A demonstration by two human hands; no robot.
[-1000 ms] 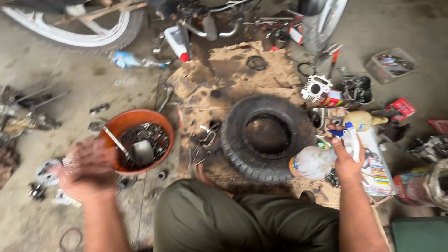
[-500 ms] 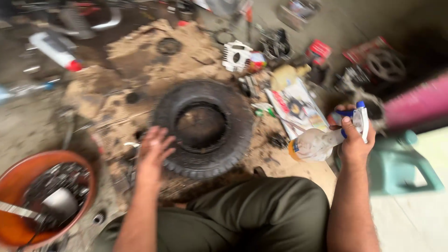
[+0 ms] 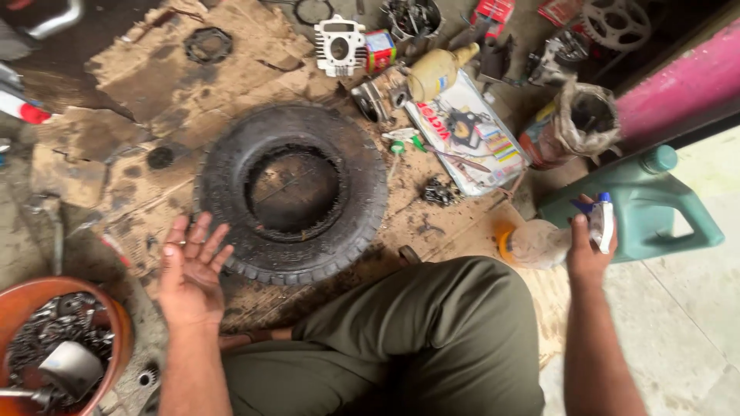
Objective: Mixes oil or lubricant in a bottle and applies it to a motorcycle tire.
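Fingers (image 3: pixel 202 235) of the left hand (image 3: pixel 189 273) spread loose, touching the black tyre (image 3: pixel 291 192) on the floor; right hand (image 3: pixel 587 250) grips what seems a spray bottle (image 3: pixel 551 240).

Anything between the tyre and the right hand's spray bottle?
Head view: between the tyre and the spray bottle in the right hand lies bare stained cardboard with small metal bits.

The person wears olive-green trousers (image 3: pixel 416 339) of plain cloth, creased at the bent knee just below the black tyre (image 3: pixel 291 192). Both forearms are bare, with no sleeves, watch or gloves. The left hand (image 3: pixel 190 270) and right hand (image 3: pixel 587 250) carry no rings that show.
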